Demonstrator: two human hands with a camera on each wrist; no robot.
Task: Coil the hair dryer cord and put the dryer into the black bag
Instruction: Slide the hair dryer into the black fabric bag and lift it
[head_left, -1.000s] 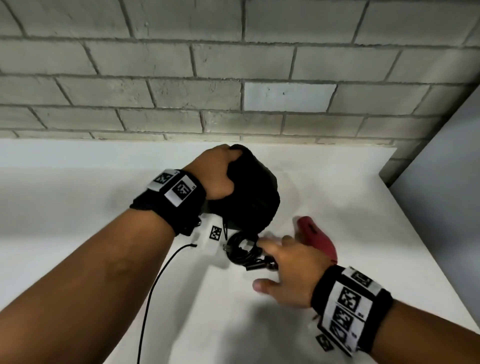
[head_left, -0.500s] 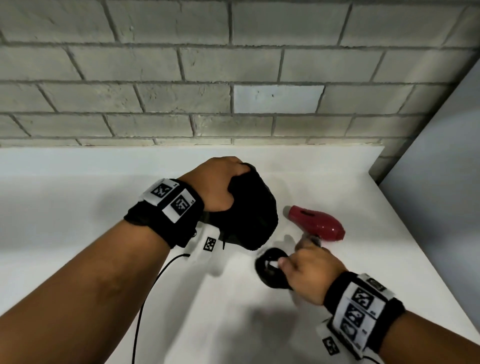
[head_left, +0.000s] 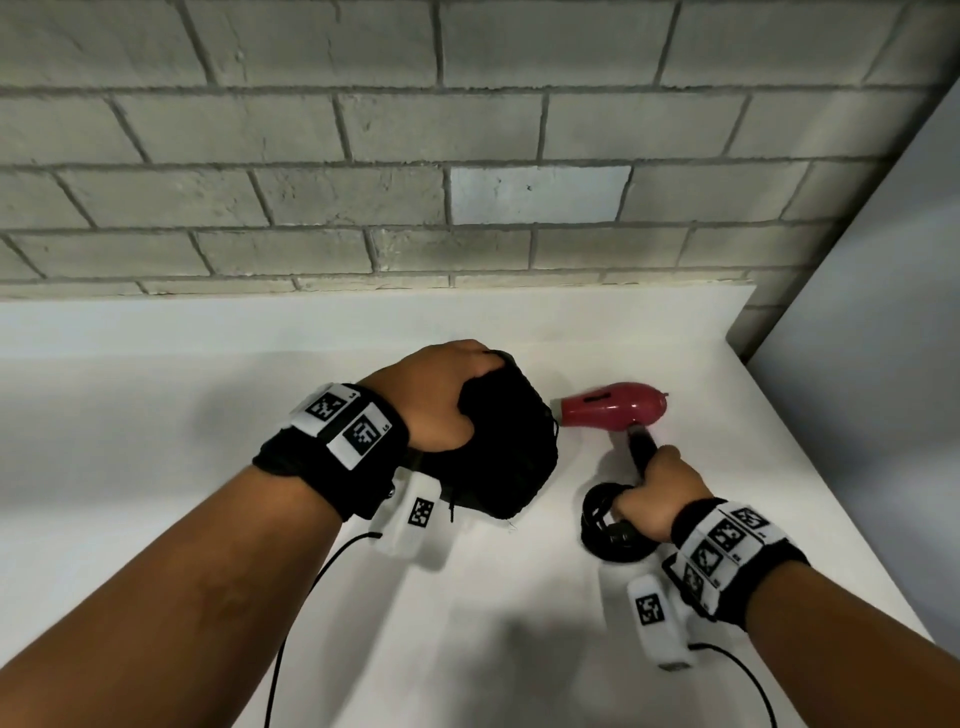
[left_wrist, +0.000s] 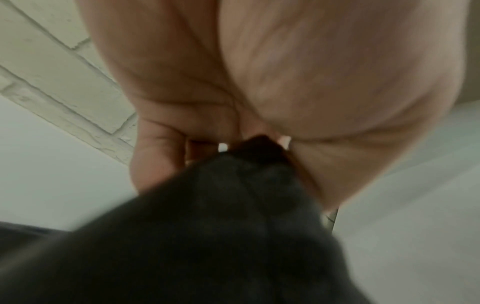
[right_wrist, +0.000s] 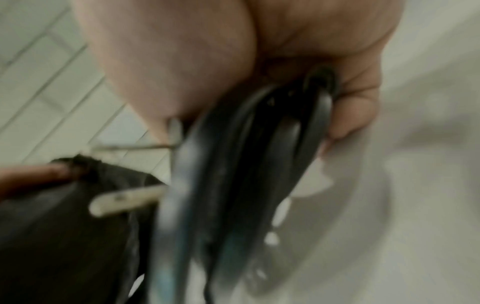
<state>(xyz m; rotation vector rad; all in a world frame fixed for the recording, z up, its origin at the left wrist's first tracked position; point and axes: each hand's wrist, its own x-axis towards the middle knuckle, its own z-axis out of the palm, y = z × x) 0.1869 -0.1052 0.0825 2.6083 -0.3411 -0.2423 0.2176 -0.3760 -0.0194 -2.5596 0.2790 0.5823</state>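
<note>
- My forearms are bare; no sleeves show.
- My left wrist (head_left: 332, 447) wears a black band with white square-code tags.
- My right wrist (head_left: 737, 558) wears the same.
- A white tagged block (head_left: 415, 517) with a thin black cable (head_left: 306, 597) hangs under each wrist.

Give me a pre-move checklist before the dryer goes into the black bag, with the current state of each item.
1. Left hand grips the black bag: ok, fingers are curled into the fabric at its top.
2. Bag mouth open wide enough for the dryer: cannot tell, no opening shows in any view.
3. Cord coil gathered: ok, the loops are bunched at the right hand.
4. Right hand holds the hair dryer handle: ok, gripped together with the coil.
5. Dryer nozzle points towards the bag: ok, close to the bag's side.
6. Plug tucked into the coil: not ok, its prong sticks out sideways.
</note>
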